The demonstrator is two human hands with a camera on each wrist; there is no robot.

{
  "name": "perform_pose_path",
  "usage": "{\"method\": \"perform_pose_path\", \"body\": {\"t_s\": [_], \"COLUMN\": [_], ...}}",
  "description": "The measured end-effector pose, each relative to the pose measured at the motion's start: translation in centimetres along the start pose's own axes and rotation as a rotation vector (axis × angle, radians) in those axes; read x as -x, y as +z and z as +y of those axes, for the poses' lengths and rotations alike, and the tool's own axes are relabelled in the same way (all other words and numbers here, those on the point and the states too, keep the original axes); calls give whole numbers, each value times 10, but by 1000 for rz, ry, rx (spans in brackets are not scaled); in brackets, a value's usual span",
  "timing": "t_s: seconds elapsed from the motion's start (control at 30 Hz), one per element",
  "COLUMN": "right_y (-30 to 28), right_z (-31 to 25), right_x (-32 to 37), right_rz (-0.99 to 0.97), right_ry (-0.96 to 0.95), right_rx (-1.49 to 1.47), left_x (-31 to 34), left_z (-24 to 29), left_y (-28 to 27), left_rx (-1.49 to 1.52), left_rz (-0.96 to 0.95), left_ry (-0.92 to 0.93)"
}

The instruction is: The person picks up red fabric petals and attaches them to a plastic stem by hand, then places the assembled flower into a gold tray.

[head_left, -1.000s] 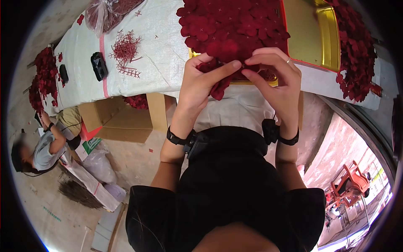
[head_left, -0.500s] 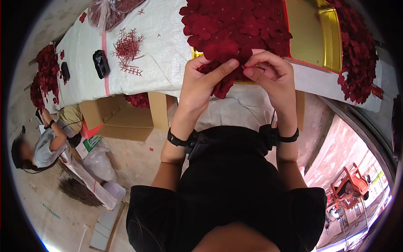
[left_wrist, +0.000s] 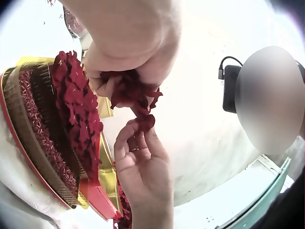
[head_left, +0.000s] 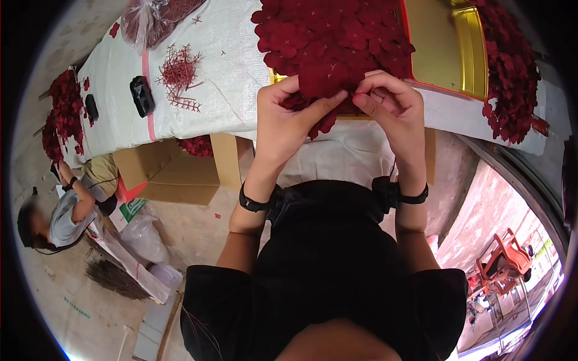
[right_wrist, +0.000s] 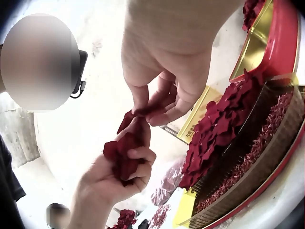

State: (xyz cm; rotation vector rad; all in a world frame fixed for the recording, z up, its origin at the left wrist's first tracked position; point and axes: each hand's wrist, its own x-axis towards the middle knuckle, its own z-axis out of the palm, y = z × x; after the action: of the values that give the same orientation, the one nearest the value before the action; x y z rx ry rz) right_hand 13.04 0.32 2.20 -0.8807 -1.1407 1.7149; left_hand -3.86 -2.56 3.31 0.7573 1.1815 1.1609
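Note:
Dark red petals are bunched in my left hand, whose fingers curl round them, as the right wrist view shows. My right hand pinches the edge of a red petal between thumb and forefinger, just beside the left thumb tip. Beyond both hands lies a broad layer of red petal flowers with small pale crosses at their centres. In the left wrist view a clear-walled container holding thin red stems stands beside these flowers.
A gold-lined red box stands at the back right, with more red petals beyond it. Red stems and a black object lie on the white cover. An open carton sits below; another person is at left.
My right thumb and forefinger have closed together from a wider spread. A red petal piece now stands higher above my left hand, which has shifted slightly left.

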Motion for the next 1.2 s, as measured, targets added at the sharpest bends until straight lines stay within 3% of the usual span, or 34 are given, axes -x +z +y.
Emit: {"method": "perform_pose_path", "body": {"t_s": [0.13,0.27,0.87,1.03,1.13,1.2], "right_y": [1,5,7,10,10,6], "right_z": [-4,-7,16,23,25,24], "right_x": [1,1,-2,-4,-4,-5], "right_rz": [-3,6,81,196,248,237], "right_ry": [37,75,-65,-60,-40,-37], "right_rx": [30,50,102,53,63,102], "left_x": [0,4,3,0,-2,-2], "left_z": [-1,-1,-9,-14,-17,-12], "left_y": [2,1,-1,-1,0,2], "left_rx": [-35,-81,-202,-309,-251,-182], "left_rz": [-2,24,80,69,93,113], "left_ry": [79,36,166,206,159,15]}}
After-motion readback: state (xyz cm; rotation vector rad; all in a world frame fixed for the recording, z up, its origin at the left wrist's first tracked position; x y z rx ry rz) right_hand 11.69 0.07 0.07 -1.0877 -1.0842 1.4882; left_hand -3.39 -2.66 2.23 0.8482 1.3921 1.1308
